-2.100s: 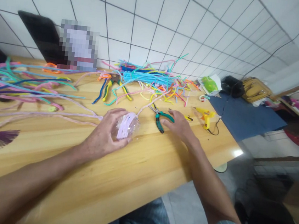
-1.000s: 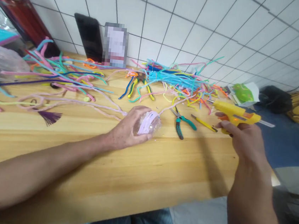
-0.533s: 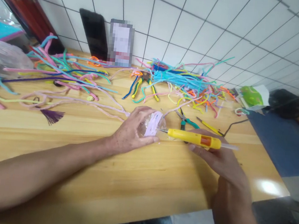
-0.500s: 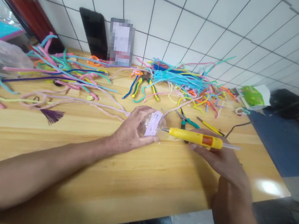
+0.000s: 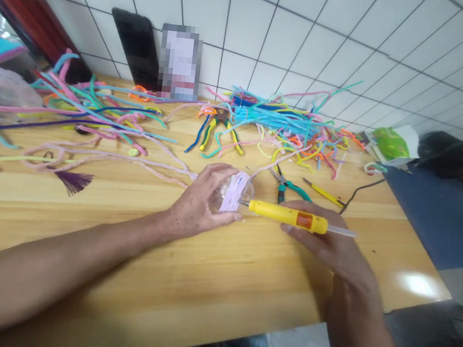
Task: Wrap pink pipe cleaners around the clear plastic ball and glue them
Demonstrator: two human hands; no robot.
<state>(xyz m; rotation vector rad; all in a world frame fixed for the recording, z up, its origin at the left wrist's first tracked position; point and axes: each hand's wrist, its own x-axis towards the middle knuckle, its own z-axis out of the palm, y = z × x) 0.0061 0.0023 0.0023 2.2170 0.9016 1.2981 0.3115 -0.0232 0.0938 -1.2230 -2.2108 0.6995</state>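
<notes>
My left hand [image 5: 199, 203] is wrapped round a clear plastic piece [image 5: 248, 189], rounded like a bottle part, whose full shape my fingers hide. A band of pale lilac pipe cleaner [image 5: 234, 191] covers its middle, and loose pink-lilac strands [image 5: 158, 163] trail off to both sides. My right hand [image 5: 323, 241] is closed on a yellow hot glue gun [image 5: 280, 214] with a clear glue stick [image 5: 343, 231] poking out of its back. The metal nozzle [image 5: 244, 202] points left and meets the lower right edge of the lilac band.
Behind my hands lie many coloured pipe cleaners [image 5: 278, 120], yellow-green pliers [image 5: 219, 131], teal pliers [image 5: 282, 187] and a yellow craft knife [image 5: 324, 192]. A purple tassel [image 5: 73, 182] rests at left. Two phones, one black [image 5: 135, 47], lean against the tiled wall [image 5: 250, 32].
The glue gun has moved left with my right hand, bringing its nozzle from the clear plastic's right side to the lilac band. My left hand keeps its hold. The view has shifted slightly.
</notes>
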